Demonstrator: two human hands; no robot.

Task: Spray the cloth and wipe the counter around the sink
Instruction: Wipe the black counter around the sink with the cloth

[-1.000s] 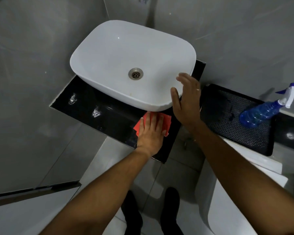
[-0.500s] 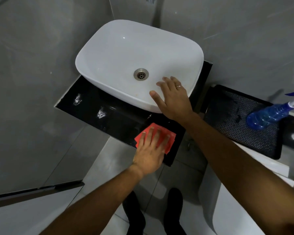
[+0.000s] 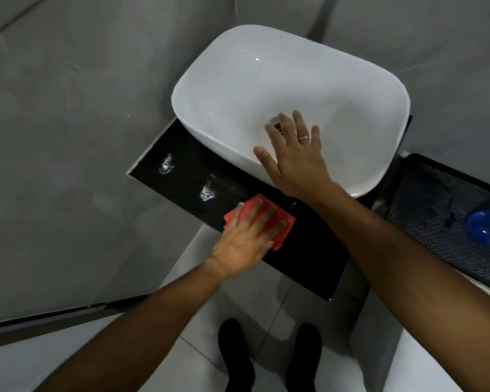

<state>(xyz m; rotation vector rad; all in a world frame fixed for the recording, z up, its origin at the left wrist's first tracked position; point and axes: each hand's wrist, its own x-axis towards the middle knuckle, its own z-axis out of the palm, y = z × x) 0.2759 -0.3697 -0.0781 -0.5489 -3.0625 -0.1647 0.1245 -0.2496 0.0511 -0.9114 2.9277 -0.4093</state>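
A white vessel sink stands on a glossy black counter. My left hand lies flat on a folded red cloth, pressing it onto the counter's front strip just below the basin. My right hand rests palm down with spread fingers on the sink's near rim, its fingertips over the drain, a ring on one finger. The blue spray bottle lies on its side at the far right edge, only its body showing.
A black patterned mat covers the toilet tank lid to the right and holds the bottle. Grey tiled walls close in behind and at left. Below the counter's front edge are white floor tiles and my dark shoes.
My left hand has slid the red cloth leftward along the counter's front strip. My right hand has moved from the sink's right corner to its near rim, over the drain.
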